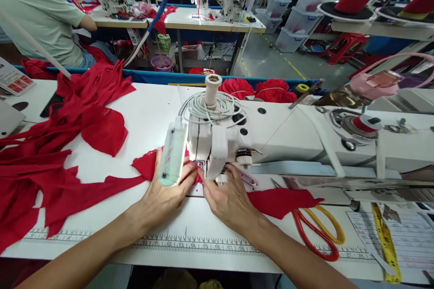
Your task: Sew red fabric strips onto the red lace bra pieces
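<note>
Both hands at the needle area of the sewing machine (271, 137). My left hand (162, 195) lies palm-down on the red fabric piece (145, 165), fingers spread loosely and pointing toward the presser foot (200, 164); nothing is clasped, it only presses the cloth flat. The machine's translucent lamp (172, 153) hides part of its fingers, so I cannot tell exactly where each fingertip sits. My right hand (228, 199) is also flat and unclenched, fingertips on the cloth just right of the foot, touching the machine's front. The fabric piece runs under the foot: lace-edged end to the left of my left hand, the other end showing out from under my right wrist toward the scissors (318, 231), which lie on the table (152, 113) with red and yellow handles. A yellow tape measure (384, 239) lies further right. A loose pile of red cloth (68, 144) covers the left of the table, well apart from the needle. Printed ruler (190, 246) along the near edge. A person in a green shirt (40, 22) sits at the next table.
</note>
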`<state>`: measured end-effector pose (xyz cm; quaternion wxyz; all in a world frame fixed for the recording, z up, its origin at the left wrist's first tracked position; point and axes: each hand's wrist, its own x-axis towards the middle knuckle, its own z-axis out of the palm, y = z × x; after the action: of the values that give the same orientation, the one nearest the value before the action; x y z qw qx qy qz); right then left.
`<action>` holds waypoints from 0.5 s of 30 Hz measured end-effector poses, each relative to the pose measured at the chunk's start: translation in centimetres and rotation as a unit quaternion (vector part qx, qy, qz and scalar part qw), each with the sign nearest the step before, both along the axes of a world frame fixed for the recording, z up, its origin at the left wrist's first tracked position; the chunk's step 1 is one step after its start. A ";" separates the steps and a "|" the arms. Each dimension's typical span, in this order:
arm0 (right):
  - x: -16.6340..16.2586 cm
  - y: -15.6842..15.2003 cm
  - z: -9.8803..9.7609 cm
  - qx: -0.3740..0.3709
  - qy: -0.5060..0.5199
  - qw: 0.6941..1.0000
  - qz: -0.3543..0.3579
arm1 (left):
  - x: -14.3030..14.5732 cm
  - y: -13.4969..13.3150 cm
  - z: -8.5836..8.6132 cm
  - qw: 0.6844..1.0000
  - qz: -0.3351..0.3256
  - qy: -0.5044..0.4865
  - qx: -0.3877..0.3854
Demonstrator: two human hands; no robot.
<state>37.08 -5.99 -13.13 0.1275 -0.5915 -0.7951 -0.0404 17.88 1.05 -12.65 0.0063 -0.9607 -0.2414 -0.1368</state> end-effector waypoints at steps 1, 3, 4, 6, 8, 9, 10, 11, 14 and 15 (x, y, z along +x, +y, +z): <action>0.0 0.1 0.1 -0.007 -0.012 1.000 0.008 | -0.2 0.0 -0.2 1.000 -0.005 0.002 0.007; -0.1 0.4 0.1 -0.007 -0.034 0.999 0.018 | -0.5 0.1 -0.8 1.000 -0.003 0.003 0.013; -0.2 0.4 0.0 -0.001 -0.040 0.999 0.019 | -0.7 0.0 -1.0 1.000 0.001 0.001 0.010; -0.3 0.4 -0.3 0.026 -0.038 0.999 0.015 | -0.9 -0.1 -1.4 1.000 0.011 -0.002 -0.004; -0.4 0.2 -0.7 0.055 -0.033 0.998 0.009 | -1.1 -0.2 -1.6 1.000 0.013 -0.005 -0.026; -0.4 0.1 -0.9 0.066 -0.033 0.997 0.008 | -1.1 -0.2 -1.7 0.999 0.013 -0.007 -0.037; -0.3 -0.1 -1.1 0.073 -0.033 0.997 0.009 | -1.2 -0.2 -1.7 0.999 0.015 -0.011 -0.047; -0.3 -0.2 -1.2 0.075 -0.035 0.997 0.010 | -1.2 -0.1 -1.8 0.998 0.019 -0.018 -0.056; -0.2 -0.3 -1.3 0.060 -0.040 0.997 0.008 | -1.2 0.0 -2.0 0.995 0.041 -0.045 -0.075; -0.2 -0.3 -1.3 0.053 -0.044 0.998 0.003 | -1.2 0.0 -2.1 0.994 0.047 -0.052 -0.082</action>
<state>36.89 -6.30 -14.42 0.1241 -0.5788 -0.7987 -0.1083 16.64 1.07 -14.73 -0.0784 -0.9371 -0.2966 -0.1663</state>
